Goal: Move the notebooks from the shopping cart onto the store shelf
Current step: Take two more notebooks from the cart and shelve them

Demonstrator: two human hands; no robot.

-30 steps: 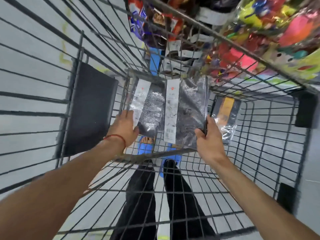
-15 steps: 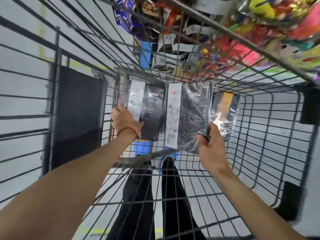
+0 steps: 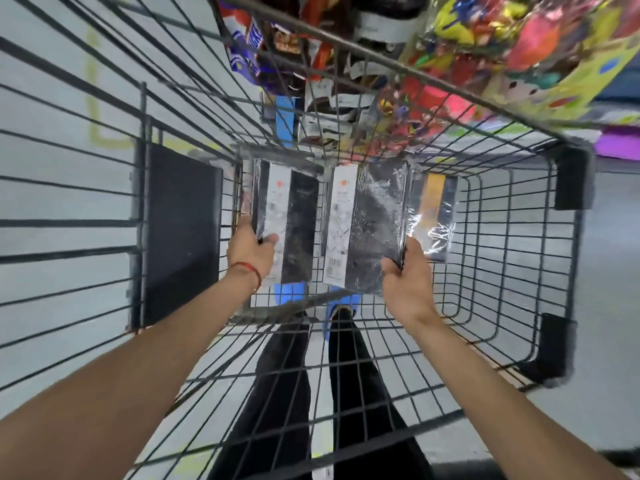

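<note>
the left hand (image 3: pixel 251 252) gripped 1 wrapped notebook (image 3: pixel 285 225), the right hand (image 3: pixel 403 282) another (image 3: pixel 369 230), both inside the shopping cart (image 3: pixel 498 258). a 3rd notebook (image 3: pixel 433 216) leaned beside. pickup step; next, lifting both clear toward the shelf.

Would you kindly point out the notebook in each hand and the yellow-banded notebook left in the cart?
Left-hand notebook (image 3: pixel 300 230): head view, on its black cover.
Right-hand notebook (image 3: pixel 375 230): head view, on its black wrapped cover.
Yellow-banded notebook (image 3: pixel 434 195): head view, on its yellow band.
</note>
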